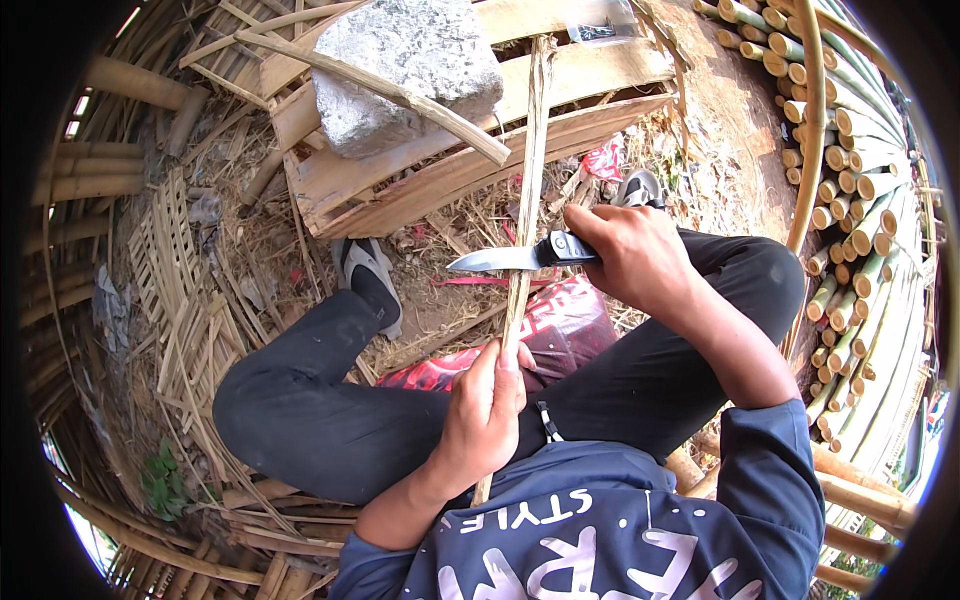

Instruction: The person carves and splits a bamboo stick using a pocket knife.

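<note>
A long split bamboo strip (533, 160) runs from near my waist up to the edge of a wooden crate. Around its lower part my left hand (487, 405) is closed, thumb lying along the strip. My right hand (638, 253) grips the black handle of a knife (493, 260). The silver blade points left and lies across the strip, above my left hand. Fingers of the right hand hide part of the handle.
The slatted wooden crate (420, 195) carries a rough grey stone block (405, 75) with a stick lying across it. Cut bamboo poles (850, 200) are stacked at right. Woven bamboo strips (175, 300) and shavings cover the ground at left. A red printed sack (570, 325) lies between my legs.
</note>
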Action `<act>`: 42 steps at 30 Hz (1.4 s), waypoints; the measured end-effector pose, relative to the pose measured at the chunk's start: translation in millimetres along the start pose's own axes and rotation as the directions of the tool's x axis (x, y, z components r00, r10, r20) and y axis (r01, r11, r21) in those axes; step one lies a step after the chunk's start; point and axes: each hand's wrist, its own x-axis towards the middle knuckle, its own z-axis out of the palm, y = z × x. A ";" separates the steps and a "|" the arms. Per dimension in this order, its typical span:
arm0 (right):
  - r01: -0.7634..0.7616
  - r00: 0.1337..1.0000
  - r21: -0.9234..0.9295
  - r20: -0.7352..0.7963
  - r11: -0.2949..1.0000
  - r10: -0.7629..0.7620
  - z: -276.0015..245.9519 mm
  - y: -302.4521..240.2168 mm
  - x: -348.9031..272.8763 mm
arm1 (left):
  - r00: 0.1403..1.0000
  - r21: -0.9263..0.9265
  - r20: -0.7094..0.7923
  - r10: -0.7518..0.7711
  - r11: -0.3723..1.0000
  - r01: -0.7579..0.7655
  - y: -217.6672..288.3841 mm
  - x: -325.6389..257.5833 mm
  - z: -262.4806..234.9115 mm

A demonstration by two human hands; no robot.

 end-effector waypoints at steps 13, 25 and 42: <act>-0.123 0.977 -0.176 -0.197 0.977 0.088 -2.9 39.6 7.6 | 0.994 -0.022 0.090 -0.059 0.998 0.061 6.2 -8.0 5.5; -0.286 0.950 -0.065 -0.153 0.956 0.274 -18.7 52.1 0.4 | 0.989 -0.053 0.124 -0.077 0.995 0.084 7.5 -5.3 7.0; -0.211 0.975 -0.120 -0.090 0.970 0.201 3.0 25.6 2.6 | 0.992 0.441 -0.042 0.117 0.893 -0.087 10.9 -3.7 15.0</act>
